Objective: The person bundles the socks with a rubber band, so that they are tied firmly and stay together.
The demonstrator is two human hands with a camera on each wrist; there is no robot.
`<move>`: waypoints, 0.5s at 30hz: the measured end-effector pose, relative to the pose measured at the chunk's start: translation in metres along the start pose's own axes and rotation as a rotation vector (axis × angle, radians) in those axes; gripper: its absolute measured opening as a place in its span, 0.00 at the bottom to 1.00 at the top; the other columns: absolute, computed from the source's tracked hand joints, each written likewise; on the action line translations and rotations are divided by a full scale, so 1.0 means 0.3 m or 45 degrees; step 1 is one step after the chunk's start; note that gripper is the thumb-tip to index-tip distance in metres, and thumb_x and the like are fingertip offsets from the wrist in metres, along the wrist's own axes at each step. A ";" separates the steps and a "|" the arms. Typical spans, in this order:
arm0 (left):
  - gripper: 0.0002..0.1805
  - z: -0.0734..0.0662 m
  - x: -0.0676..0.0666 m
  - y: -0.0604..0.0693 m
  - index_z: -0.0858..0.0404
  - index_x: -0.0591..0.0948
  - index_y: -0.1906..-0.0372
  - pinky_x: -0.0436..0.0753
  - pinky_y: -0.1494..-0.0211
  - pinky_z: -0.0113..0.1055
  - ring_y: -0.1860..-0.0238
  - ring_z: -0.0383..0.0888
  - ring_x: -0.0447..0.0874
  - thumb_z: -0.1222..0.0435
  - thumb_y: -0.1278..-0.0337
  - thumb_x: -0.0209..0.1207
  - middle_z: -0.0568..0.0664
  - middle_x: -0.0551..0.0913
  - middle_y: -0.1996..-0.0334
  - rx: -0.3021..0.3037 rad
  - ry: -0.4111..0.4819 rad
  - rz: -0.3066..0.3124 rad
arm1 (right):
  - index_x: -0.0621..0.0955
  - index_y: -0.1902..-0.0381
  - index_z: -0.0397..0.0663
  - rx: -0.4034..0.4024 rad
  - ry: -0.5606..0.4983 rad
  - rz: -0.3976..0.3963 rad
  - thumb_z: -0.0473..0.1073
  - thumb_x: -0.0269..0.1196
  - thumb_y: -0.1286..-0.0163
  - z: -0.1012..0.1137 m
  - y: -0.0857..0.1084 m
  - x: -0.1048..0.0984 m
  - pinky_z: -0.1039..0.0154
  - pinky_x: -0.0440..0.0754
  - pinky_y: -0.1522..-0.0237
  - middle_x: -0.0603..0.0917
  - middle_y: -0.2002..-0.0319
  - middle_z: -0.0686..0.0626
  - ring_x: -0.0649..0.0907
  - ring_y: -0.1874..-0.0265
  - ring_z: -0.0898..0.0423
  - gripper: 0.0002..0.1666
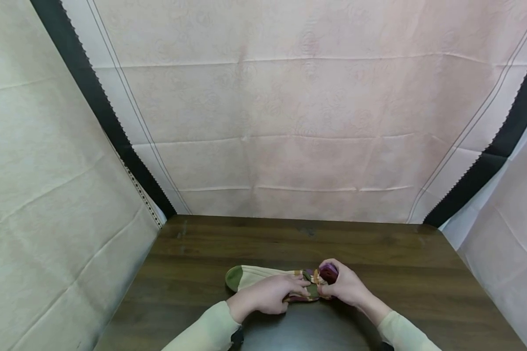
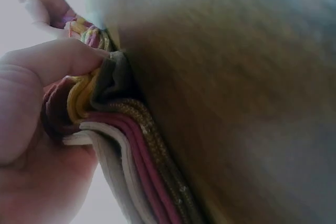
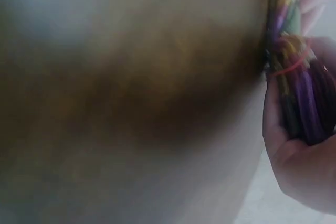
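Note:
A bundle of socks [image 1: 263, 274] lies across the table, its cream and green toe end to the left and its dark purple end to the right. My left hand [image 1: 272, 294] grips the middle of the bundle, thumb pressed on the folded layers [image 2: 118, 111] in the left wrist view. The purple end is held in my right hand [image 1: 350, 287], between thumb and fingers. In the right wrist view a thin red rubber band [image 3: 294, 67] circles the socks beside that hand. My right palm hides part of the end.
The brown wooden table [image 1: 193, 263] runs under both hands. Pale fabric walls [image 1: 307, 122] with black edging strips [image 1: 114, 131] stand behind it and at both sides.

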State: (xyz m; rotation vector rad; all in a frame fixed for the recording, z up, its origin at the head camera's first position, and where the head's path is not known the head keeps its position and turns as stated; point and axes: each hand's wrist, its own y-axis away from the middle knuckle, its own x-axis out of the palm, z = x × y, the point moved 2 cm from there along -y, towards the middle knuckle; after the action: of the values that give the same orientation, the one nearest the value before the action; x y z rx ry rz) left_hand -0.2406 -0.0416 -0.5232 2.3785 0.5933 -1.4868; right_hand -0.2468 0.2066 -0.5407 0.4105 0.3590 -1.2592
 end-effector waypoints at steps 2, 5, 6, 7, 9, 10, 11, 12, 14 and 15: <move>0.34 0.000 0.001 -0.001 0.53 0.85 0.33 0.70 0.25 0.34 0.20 0.43 0.63 0.82 0.42 0.63 0.44 0.73 0.23 0.011 -0.007 0.008 | 0.79 0.41 0.50 -0.058 0.144 0.015 0.36 0.81 0.49 0.013 -0.011 -0.009 0.57 0.80 0.63 0.85 0.53 0.48 0.81 0.61 0.52 0.37; 0.36 0.003 0.000 -0.003 0.52 0.84 0.32 0.70 0.24 0.36 0.20 0.43 0.62 0.82 0.43 0.63 0.43 0.72 0.23 0.006 -0.011 0.028 | 0.78 0.38 0.54 -0.174 0.316 0.069 0.37 0.81 0.50 0.031 -0.026 -0.019 0.57 0.79 0.63 0.87 0.50 0.52 0.82 0.63 0.54 0.41; 0.36 0.005 0.001 -0.004 0.51 0.84 0.32 0.70 0.24 0.36 0.20 0.43 0.62 0.82 0.43 0.63 0.42 0.72 0.23 -0.001 -0.007 0.033 | 0.77 0.37 0.54 -0.216 0.348 0.091 0.36 0.81 0.49 0.036 -0.030 -0.021 0.57 0.80 0.62 0.87 0.49 0.53 0.83 0.61 0.54 0.41; 0.36 0.007 0.002 -0.005 0.51 0.84 0.31 0.70 0.24 0.37 0.19 0.43 0.62 0.82 0.43 0.63 0.42 0.71 0.22 -0.008 0.002 0.041 | 0.77 0.36 0.55 -0.259 0.373 0.118 0.36 0.81 0.47 0.039 -0.033 -0.023 0.57 0.81 0.60 0.87 0.47 0.55 0.84 0.59 0.55 0.42; 0.36 0.010 0.004 -0.008 0.50 0.84 0.31 0.70 0.24 0.37 0.19 0.43 0.62 0.81 0.42 0.63 0.41 0.71 0.22 -0.019 0.012 0.051 | 0.77 0.35 0.55 -0.335 0.383 0.181 0.34 0.80 0.44 0.044 -0.035 -0.026 0.56 0.83 0.54 0.87 0.44 0.55 0.86 0.52 0.55 0.41; 0.36 0.011 0.005 -0.009 0.49 0.84 0.32 0.70 0.23 0.38 0.19 0.43 0.62 0.81 0.42 0.64 0.41 0.71 0.22 -0.023 0.015 0.052 | 0.78 0.35 0.56 -0.365 0.388 0.207 0.34 0.80 0.43 0.044 -0.035 -0.027 0.56 0.83 0.51 0.86 0.44 0.56 0.86 0.50 0.55 0.40; 0.36 0.011 0.006 -0.011 0.49 0.84 0.32 0.70 0.23 0.38 0.20 0.43 0.62 0.81 0.42 0.64 0.41 0.71 0.23 -0.025 0.016 0.054 | 0.78 0.36 0.57 -0.393 0.393 0.230 0.34 0.80 0.42 0.044 -0.034 -0.028 0.56 0.83 0.49 0.86 0.44 0.56 0.85 0.48 0.55 0.38; 0.36 0.012 0.006 -0.012 0.49 0.84 0.32 0.70 0.23 0.38 0.20 0.43 0.62 0.81 0.42 0.64 0.41 0.72 0.23 -0.026 0.017 0.056 | 0.80 0.38 0.59 -0.419 0.416 0.235 0.35 0.81 0.42 0.042 -0.034 -0.029 0.56 0.83 0.47 0.86 0.45 0.57 0.85 0.47 0.55 0.36; 0.36 0.012 0.007 -0.013 0.48 0.85 0.32 0.70 0.23 0.38 0.20 0.43 0.62 0.82 0.42 0.64 0.41 0.72 0.23 -0.026 0.017 0.060 | 0.83 0.42 0.62 -0.453 0.453 0.220 0.38 0.82 0.41 0.041 -0.032 -0.031 0.56 0.83 0.48 0.86 0.48 0.58 0.84 0.49 0.57 0.31; 0.36 0.011 0.007 -0.013 0.48 0.85 0.32 0.70 0.23 0.39 0.20 0.42 0.62 0.82 0.43 0.64 0.40 0.72 0.23 -0.028 0.018 0.062 | 0.84 0.45 0.63 -0.466 0.482 0.194 0.39 0.82 0.41 0.040 -0.033 -0.032 0.57 0.82 0.50 0.86 0.50 0.59 0.83 0.52 0.58 0.29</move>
State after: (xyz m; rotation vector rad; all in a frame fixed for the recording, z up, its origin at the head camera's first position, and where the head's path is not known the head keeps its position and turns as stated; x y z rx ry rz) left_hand -0.2442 -0.0392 -0.5267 2.3717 0.5477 -1.4368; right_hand -0.2584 0.2063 -0.5267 0.3521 0.8498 -0.9382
